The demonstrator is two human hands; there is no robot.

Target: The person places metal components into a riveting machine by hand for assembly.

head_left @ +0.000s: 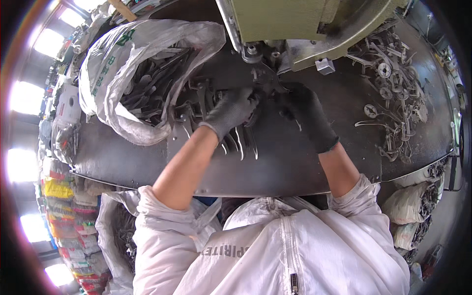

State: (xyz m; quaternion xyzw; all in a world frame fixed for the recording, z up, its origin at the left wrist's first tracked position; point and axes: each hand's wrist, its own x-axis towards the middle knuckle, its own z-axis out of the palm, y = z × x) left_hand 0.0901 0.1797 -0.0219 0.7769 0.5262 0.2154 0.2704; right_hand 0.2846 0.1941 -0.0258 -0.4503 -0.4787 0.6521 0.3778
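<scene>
My left hand [235,110], in a grey knit glove, is closed near the middle of the dark metal bench [305,172]. Its fingers curl round a dark metal piece that I cannot name, partly hidden by the glove. Thin curved metal handles [240,142] stick out below that hand, lying on the bench. Over to the right, my right hand [307,115] wears a darker glove. Its fingers bend in under the machine's working point [265,73], and what they hold there is too dark to make out. Both hands are close together, just below the green machine [280,19].
A white woven sack [110,93] full of flat dark metal parts lies open on the left of the bench. Several metal parts with round discs [386,93] are heaped on the right. Stacked coloured sacks [69,216] stand at far left; more filled sacks [408,206] sit at lower right.
</scene>
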